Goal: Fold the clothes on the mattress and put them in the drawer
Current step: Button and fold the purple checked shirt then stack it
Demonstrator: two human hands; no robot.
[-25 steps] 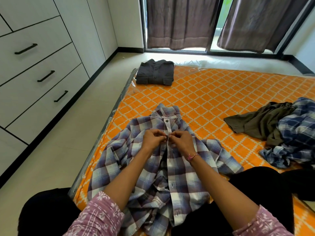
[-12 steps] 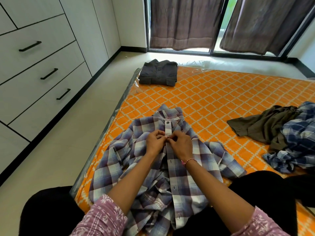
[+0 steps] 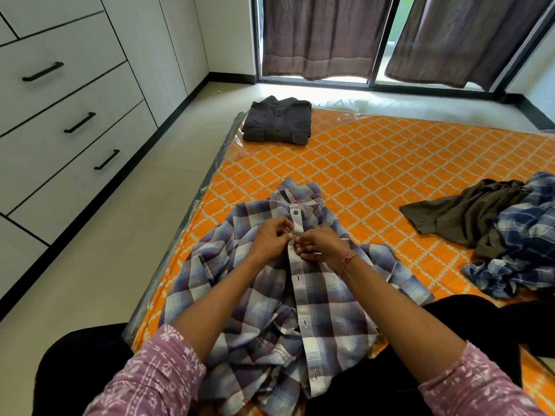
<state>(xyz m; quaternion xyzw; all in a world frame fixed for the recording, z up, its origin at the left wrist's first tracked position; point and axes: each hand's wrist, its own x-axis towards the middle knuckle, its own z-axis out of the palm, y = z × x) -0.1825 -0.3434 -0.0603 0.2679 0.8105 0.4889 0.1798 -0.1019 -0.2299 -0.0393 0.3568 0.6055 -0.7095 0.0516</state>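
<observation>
Orange lattice-print mattress (image 3: 390, 163) on pale floor (image 3: 126, 235), under clear plastic at its left edge. White drawers (image 3: 60, 121) with black bar handles along the left wall, all closed; brown curtains (image 3: 324, 34) over the window at the far end. Plaid shirt (image 3: 270, 295), purple and white, spread front-up on the near part of the mattress, collar away from the person, hem bunched toward the black-clad legs. Loose pile at right: olive shirt (image 3: 468, 214) partly under a blue plaid shirt (image 3: 528, 235), both crumpled. Grey shirt (image 3: 277, 121) lies folded at the far left corner of the mattress, well apart from the rest. Both forearms reach out of pink patterned sleeves to the placket just below the top button (image 3: 295, 212), which is done up. Left hand (image 3: 271, 237) fingers curled, pinching the placket edge. Right hand (image 3: 321, 246), red thread at the wrist, fingers closed on the opposite edge, fingertips touching the left hand's. Whether the second button is through its hole cannot be told. Lower buttonholes lie unfastened.
</observation>
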